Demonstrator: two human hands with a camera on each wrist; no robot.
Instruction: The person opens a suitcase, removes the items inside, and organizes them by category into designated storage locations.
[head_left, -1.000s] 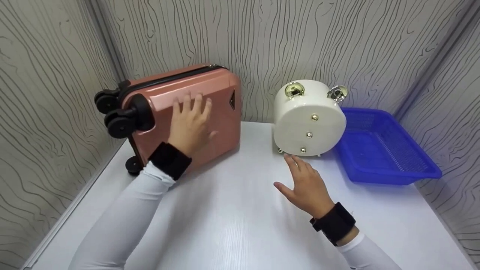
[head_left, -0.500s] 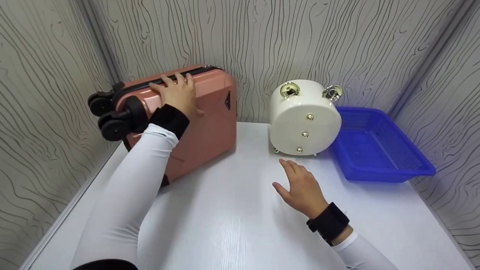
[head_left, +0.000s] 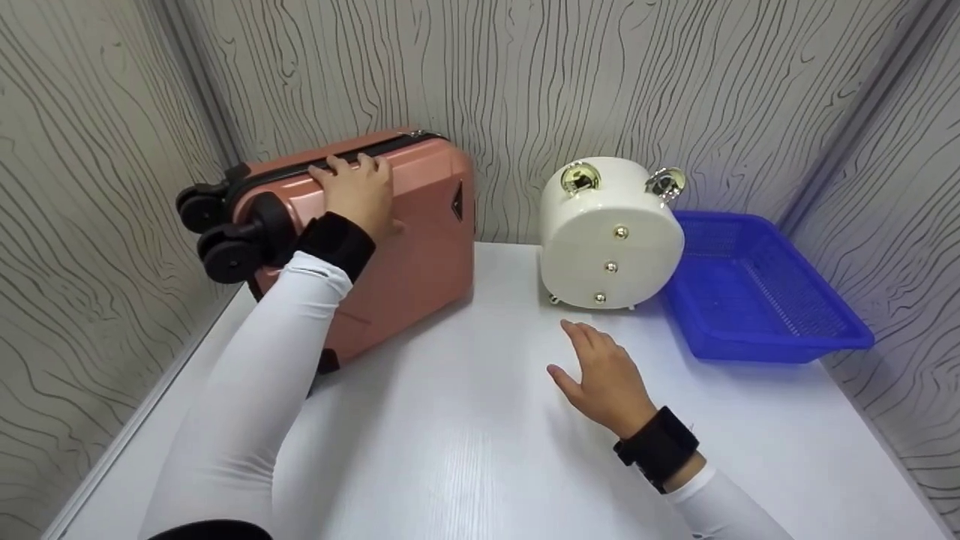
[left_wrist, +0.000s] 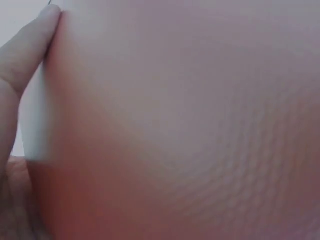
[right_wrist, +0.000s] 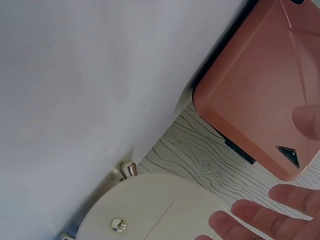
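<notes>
The fingers (head_left: 341,166) of the left hand (head_left: 358,191) curl over the top edge of the pink suitcase (head_left: 405,247), their tips on the dark zipper line that runs along it, while the palm lies against the glossy front shell. The left wrist view is pressed so close that it shows only a blurred pink surface (left_wrist: 190,125) and one finger (left_wrist: 30,50) lying along its edge. A black wristband and a white sleeve follow down the arm from that hand.

The suitcase stands on its side at the back left of the white table (head_left: 465,450), leaning close to the wood-grain wall (head_left: 480,82). Its black wheels (head_left: 225,240) stick out to the left of the hand, and a small dark triangular badge (head_left: 455,202) sits on the shell to the right of the hand.

The fingers (head_left: 581,334) of the right hand (head_left: 604,375) are straight and relaxed, holding nothing, palm down just above the table, well to the right of the suitcase. The right wrist view shows those fingertips (right_wrist: 260,220) spread and free.

Just beyond them, right of the suitcase and apart from it, stands a round cream case (head_left: 611,236) with small gold studs (head_left: 611,266) on its face and two shiny gold knobs on top. A blue plastic basket (head_left: 772,341) sits farther right, beside the cream case.
</notes>
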